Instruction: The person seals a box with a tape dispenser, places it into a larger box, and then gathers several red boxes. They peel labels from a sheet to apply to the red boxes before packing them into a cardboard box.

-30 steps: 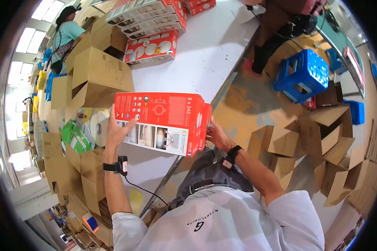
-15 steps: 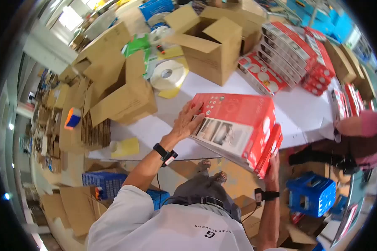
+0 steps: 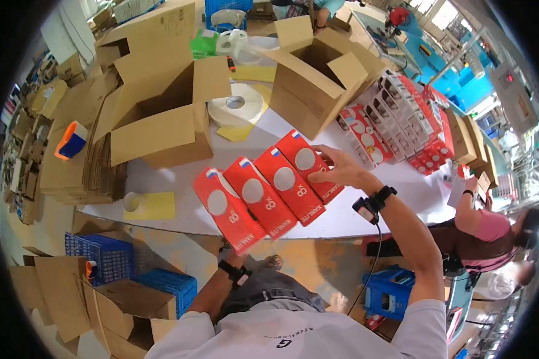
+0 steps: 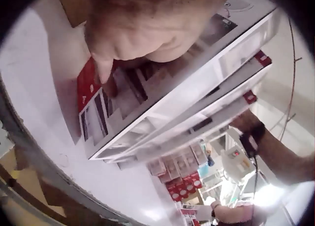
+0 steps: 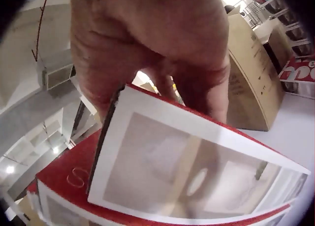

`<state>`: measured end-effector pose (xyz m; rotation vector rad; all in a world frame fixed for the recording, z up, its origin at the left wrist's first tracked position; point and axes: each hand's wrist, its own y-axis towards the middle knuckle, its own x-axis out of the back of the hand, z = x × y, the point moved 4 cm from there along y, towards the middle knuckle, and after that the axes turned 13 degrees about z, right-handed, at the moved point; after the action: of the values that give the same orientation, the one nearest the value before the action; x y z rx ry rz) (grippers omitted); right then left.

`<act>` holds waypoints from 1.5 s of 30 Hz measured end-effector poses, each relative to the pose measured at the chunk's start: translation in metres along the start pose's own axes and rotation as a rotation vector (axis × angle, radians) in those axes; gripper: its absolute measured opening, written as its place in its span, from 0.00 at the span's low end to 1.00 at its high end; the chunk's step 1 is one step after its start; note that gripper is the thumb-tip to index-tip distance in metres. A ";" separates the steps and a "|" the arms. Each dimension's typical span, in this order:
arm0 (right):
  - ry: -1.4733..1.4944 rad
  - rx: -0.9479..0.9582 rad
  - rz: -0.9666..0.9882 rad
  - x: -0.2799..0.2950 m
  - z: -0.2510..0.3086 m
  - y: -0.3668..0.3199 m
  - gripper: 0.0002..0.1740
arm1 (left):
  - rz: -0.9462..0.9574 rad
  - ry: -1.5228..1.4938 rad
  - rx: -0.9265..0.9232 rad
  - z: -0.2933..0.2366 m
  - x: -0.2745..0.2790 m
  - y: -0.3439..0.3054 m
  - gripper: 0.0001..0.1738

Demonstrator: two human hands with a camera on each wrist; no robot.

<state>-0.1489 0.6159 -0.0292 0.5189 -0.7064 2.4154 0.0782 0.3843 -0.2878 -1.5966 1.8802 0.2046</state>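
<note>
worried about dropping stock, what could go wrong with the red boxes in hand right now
The four red boxes are staggered between the left hand and right hand, with no hand seen on the middle two, so those might slip. The lower end of the leftmost box overlaps the edge of the table in the head view; if dropped, it could tumble to the floor. Flaps on the open carton at left might snag a corner.

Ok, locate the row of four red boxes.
In the head view, the row of four red boxes is central, below the large white roll, near the front of the table.
</note>
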 end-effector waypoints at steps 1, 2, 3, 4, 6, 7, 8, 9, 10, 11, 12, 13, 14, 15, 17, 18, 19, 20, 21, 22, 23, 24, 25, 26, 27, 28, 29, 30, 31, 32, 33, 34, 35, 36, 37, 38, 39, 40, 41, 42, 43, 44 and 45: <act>0.097 0.017 0.038 0.004 0.008 0.007 0.44 | 0.014 -0.037 0.020 0.002 -0.002 -0.005 0.33; 0.102 0.001 0.051 0.006 0.012 0.017 0.43 | 0.027 -0.066 0.043 0.004 0.000 -0.007 0.34; 0.108 -0.015 0.068 0.008 0.024 0.024 0.42 | 0.041 -0.091 0.068 0.004 -0.001 -0.012 0.35; 0.113 -0.029 0.081 0.011 0.032 0.033 0.41 | 0.055 -0.109 0.087 0.003 0.001 -0.018 0.36; 0.207 0.023 0.113 0.010 0.030 0.057 0.37 | 0.081 -0.143 0.124 -0.004 0.007 -0.030 0.38; 0.250 0.023 0.146 0.010 0.040 0.065 0.36 | 0.092 -0.150 0.137 -0.009 0.010 -0.034 0.39; 0.297 0.027 0.177 0.010 0.048 0.071 0.35 | 0.096 -0.150 0.154 -0.016 0.012 -0.039 0.40; 0.289 0.025 0.227 0.012 0.046 0.083 0.35 | 0.106 -0.150 0.166 -0.023 0.015 -0.040 0.41; 0.278 0.025 0.271 0.018 0.044 0.098 0.34 | 0.119 -0.144 0.176 -0.033 0.016 -0.042 0.42; 0.271 0.025 0.318 0.022 0.042 0.109 0.33 | 0.126 -0.127 0.183 -0.044 0.019 -0.038 0.44; 0.174 -0.014 0.323 0.031 0.062 0.112 0.31 | 0.120 -0.095 0.186 -0.059 0.019 -0.030 0.45; 0.146 -0.017 0.318 0.041 0.056 0.123 0.30 | 0.113 -0.060 0.188 -0.077 0.016 -0.018 0.46; 0.117 -0.021 0.305 0.051 0.048 0.132 0.29 | 0.093 -0.005 0.202 -0.097 0.010 -0.003 0.47; 0.009 0.011 0.245 0.062 0.046 0.130 0.29 | 0.042 0.030 0.251 -0.117 0.001 0.005 0.41; -0.180 0.036 0.165 0.081 0.039 0.128 0.29 | -0.050 -0.031 0.314 -0.137 -0.014 0.010 0.41; -0.256 0.039 0.145 0.091 0.034 0.129 0.29 | 0.030 -0.056 0.312 -0.145 -0.015 0.011 0.45; -0.285 0.032 0.161 0.095 0.028 0.140 0.29 | 0.026 -0.099 0.331 -0.150 -0.018 0.010 0.45; -0.310 0.027 0.179 0.094 0.020 0.150 0.28 | 0.016 -0.140 0.354 -0.153 -0.021 0.008 0.45; -0.079 -0.058 0.060 0.081 0.037 0.144 0.30 | 0.023 -0.157 0.358 -0.153 -0.024 0.008 0.43; -0.119 -0.053 0.034 0.070 0.050 0.139 0.32 | 0.023 -0.172 0.363 -0.156 -0.028 0.006 0.41; -0.163 -0.046 0.009 0.059 0.058 0.137 0.34 | 0.021 -0.189 0.362 -0.156 -0.029 0.005 0.39; -0.209 -0.036 -0.011 0.054 0.062 0.140 0.36 | 0.045 -0.149 0.333 -0.152 -0.030 0.002 0.37; -0.273 -0.078 0.025 0.051 0.061 0.145 0.37 | 0.069 -0.104 0.304 -0.144 -0.033 -0.003 0.35; -0.301 -0.029 0.053 0.048 0.062 0.152 0.37 | 0.092 -0.057 0.280 -0.139 -0.036 -0.008 0.33; -0.327 0.020 0.084 0.042 0.065 0.159 0.37 | 0.182 0.033 0.285 -0.144 -0.050 -0.017 0.28; -0.356 0.068 0.114 0.037 0.076 0.164 0.36 | 0.139 0.015 0.330 -0.134 -0.055 -0.021 0.30; -0.425 0.099 0.169 0.033 0.088 0.168 0.35 | 0.172 0.051 0.394 -0.132 -0.061 -0.026 0.32; -0.423 0.098 0.198 0.029 0.091 0.173 0.37 | 0.207 0.083 0.458 -0.143 -0.074 -0.029 0.34; -0.425 0.096 0.226 0.026 0.093 0.178 0.39 | 0.210 0.060 0.467 -0.143 -0.072 -0.029 0.35; -0.427 0.093 0.256 0.024 0.094 0.181 0.41 | 0.213 0.036 0.476 -0.144 -0.069 -0.029 0.37; -0.447 0.083 0.275 0.026 0.099 0.181 0.40 | 0.217 0.010 0.486 -0.145 -0.064 -0.031 0.38; -0.442 0.057 0.264 0.026 0.101 0.178 0.40 | 0.267 0.093 0.515 -0.147 -0.059 -0.034 0.37; -0.440 0.031 0.257 0.029 0.103 0.173 0.39 | 0.316 0.172 0.541 -0.150 -0.052 -0.035 0.37; -0.439 0.006 0.253 0.031 0.105 0.170 0.38 | 0.364 0.249 0.566 -0.153 -0.047 -0.038 0.36; -0.419 0.023 0.223 0.031 0.101 0.171 0.37 | 0.385 0.254 0.506 -0.161 -0.044 -0.044 0.30; -0.398 0.042 0.192 0.031 0.094 0.174 0.36 | 0.423 0.331 0.506 -0.159 -0.031 -0.049 0.27; -0.373 0.061 0.159 0.032 0.088 0.176 0.34 | 0.461 0.410 0.508 -0.152 -0.011 -0.054 0.24; -0.372 0.066 0.162 0.035 0.088 0.173 0.34 | 0.492 0.489 0.511 -0.156 -0.005 -0.059 0.22; -0.369 0.085 0.179 0.038 0.089 0.171 0.33 | 0.450 0.643 0.465 -0.171 0.002 -0.065 0.16; -0.447 0.045 0.119 0.044 0.088 0.166 0.32 | 0.403 0.824 0.389 -0.172 0.019 -0.072 0.13; -0.421 0.300 -0.019 0.053 0.060 0.169 0.31 | 0.364 0.947 0.330 -0.178 0.033 -0.080 0.13; -0.251 0.316 -0.022 0.071 0.038 0.166 0.28 | 0.318 1.070 0.287 -0.184 0.047 -0.090 0.12; -0.081 0.337 -0.028 0.083 0.033 0.161 0.25 | 0.254 1.246 0.196 -0.189 0.062 -0.100 0.12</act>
<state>-0.3040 0.5178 -0.0209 0.7589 -0.3201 2.5097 0.0976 0.2121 -0.1477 -1.4137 2.8516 -1.0757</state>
